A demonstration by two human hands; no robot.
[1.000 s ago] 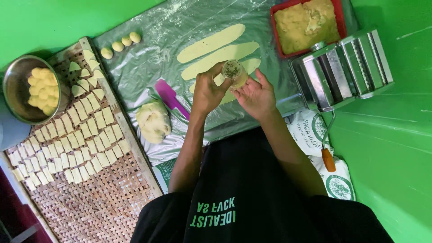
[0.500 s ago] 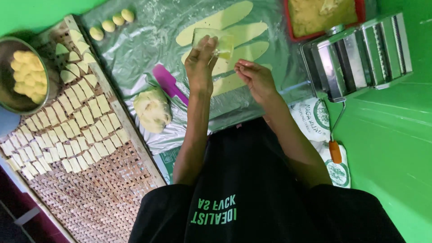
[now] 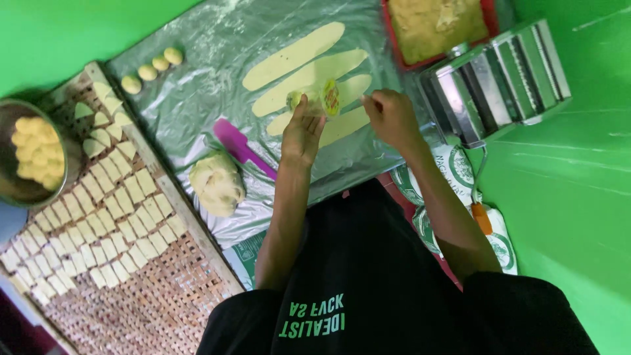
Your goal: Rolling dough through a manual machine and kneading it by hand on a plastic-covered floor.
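My left hand (image 3: 301, 135) reaches over the plastic sheet (image 3: 197, 98) and grips a small clear round cup (image 3: 323, 98), tipped on its side over the pale dough strips (image 3: 309, 82). My right hand (image 3: 391, 118) hovers a little to the right with its fingers curled in, the fingertips at the end of one strip (image 3: 348, 125). Whether it pinches any dough is hidden. A lump of dough (image 3: 217, 183) and a purple spatula (image 3: 240, 146) lie just left of my left forearm.
A woven tray (image 3: 164, 296) on the left carries several folded dough pieces, beside a metal bowl (image 3: 33, 154) of yellow balls. Three dough balls (image 3: 151, 64) sit at the sheet's far corner. A red tray of filling (image 3: 434, 26) and a metal pasta roller (image 3: 496, 79) stand on the right.
My hands were together holding the cup close in front of me. They have since reached out over the dough strips and parted, with the cup in my left hand.
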